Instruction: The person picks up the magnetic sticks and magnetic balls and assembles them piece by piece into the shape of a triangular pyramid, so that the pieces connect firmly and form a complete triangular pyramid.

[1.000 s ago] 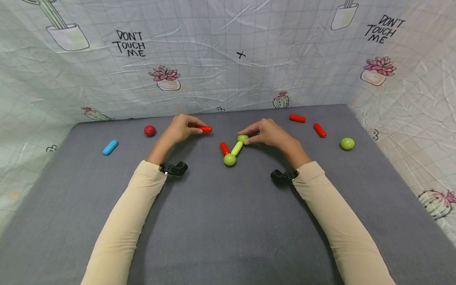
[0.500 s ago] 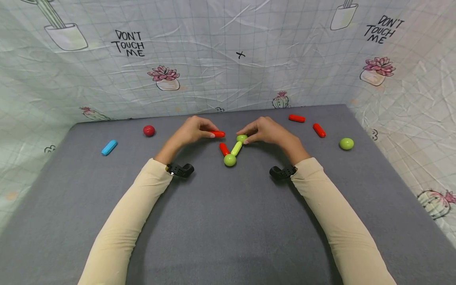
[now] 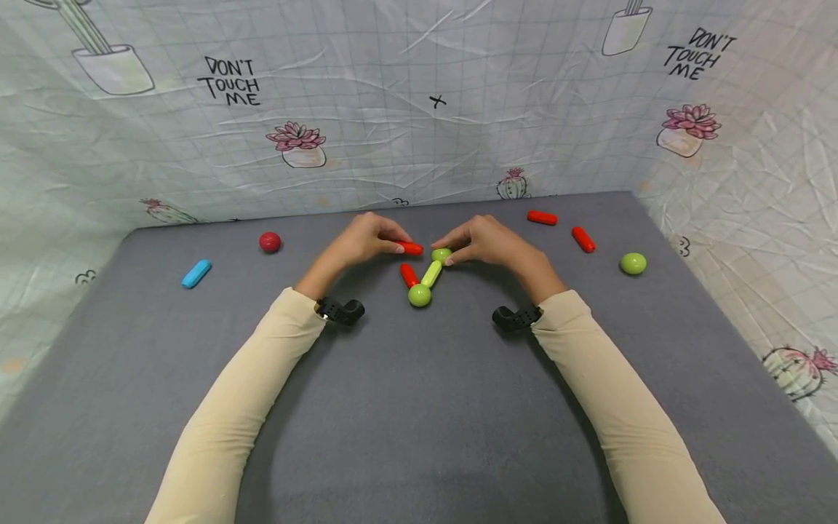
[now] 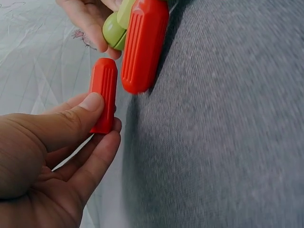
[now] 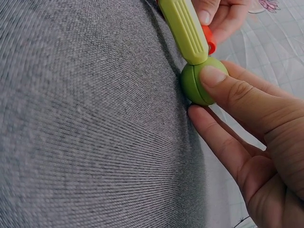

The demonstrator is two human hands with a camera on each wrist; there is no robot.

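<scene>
My left hand (image 3: 368,239) pinches a ridged red stick (image 4: 105,95) between thumb and fingers; its free end points toward a green ball (image 3: 441,255), with a small gap between them. My right hand (image 3: 489,241) grips that ball by thumb and fingertips. A yellow-green stick (image 5: 184,29) runs from the ball to a second green ball (image 3: 420,295) nearer me. Another red stick (image 3: 409,275) is attached to the nearer ball, so the two sticks form a V on the table.
On the left of the grey table (image 3: 406,422) lie a blue stick (image 3: 196,274) and a red ball (image 3: 270,242). To the right are two red sticks, one farther back (image 3: 542,217) and one slanted (image 3: 583,239), plus a green ball (image 3: 633,263). A printed cloth (image 3: 366,87) hangs behind.
My left hand has moved right with the red stick, bringing its end close to the ball in my right hand. The right hand and the V-shaped piece have stayed nearly still.
</scene>
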